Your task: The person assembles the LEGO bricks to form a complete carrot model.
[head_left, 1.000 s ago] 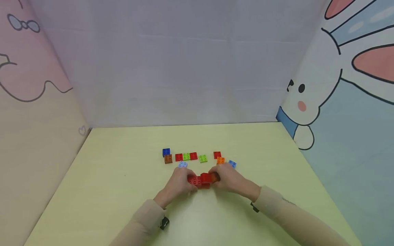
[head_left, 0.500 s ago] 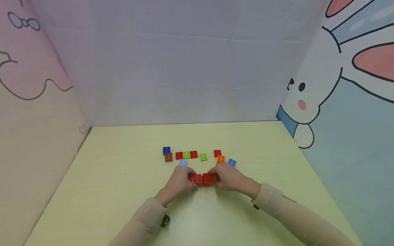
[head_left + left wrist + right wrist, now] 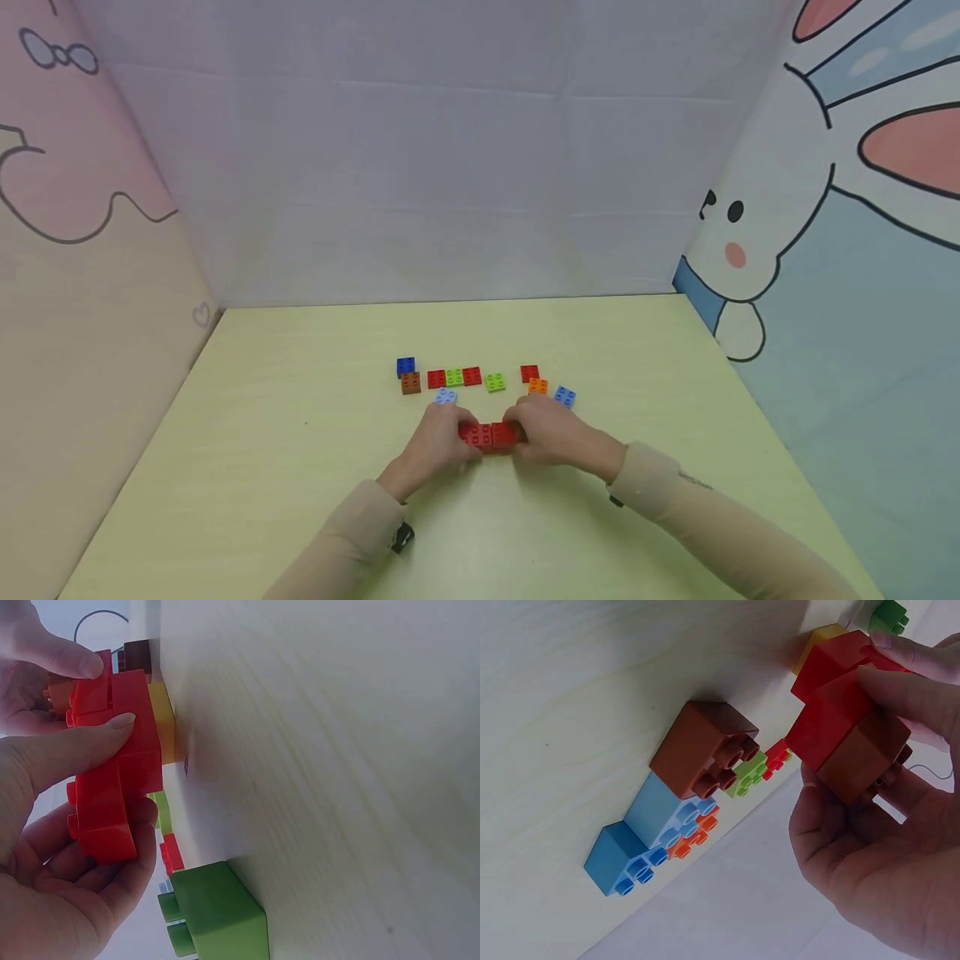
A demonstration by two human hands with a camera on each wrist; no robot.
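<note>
My left hand (image 3: 442,440) holds a red toy building brick (image 3: 105,817) between thumb and fingers, left of centre on the table. Under it lies another red brick (image 3: 142,761), with a yellow brick (image 3: 163,712) below that. From the right, my right hand (image 3: 555,432) grips a second upper red brick (image 3: 829,720) that carries a brown brick (image 3: 862,757) on its studded side. In the head view this right-hand red brick (image 3: 502,437) sits level beside the left one, the two touching. My right fingers mostly hide the brown brick there.
Loose bricks lie just behind the hands: blue (image 3: 406,366), brown (image 3: 410,383), light blue (image 3: 446,396), lime green (image 3: 495,382), orange (image 3: 537,387), red (image 3: 529,373) and blue (image 3: 566,396). The left wrist view shows a green brick (image 3: 217,911) close by.
My right hand has lowered its red brick, which stood higher before, until it is level with the left one. That hand has also shifted slightly left; the left hand stays in place.
</note>
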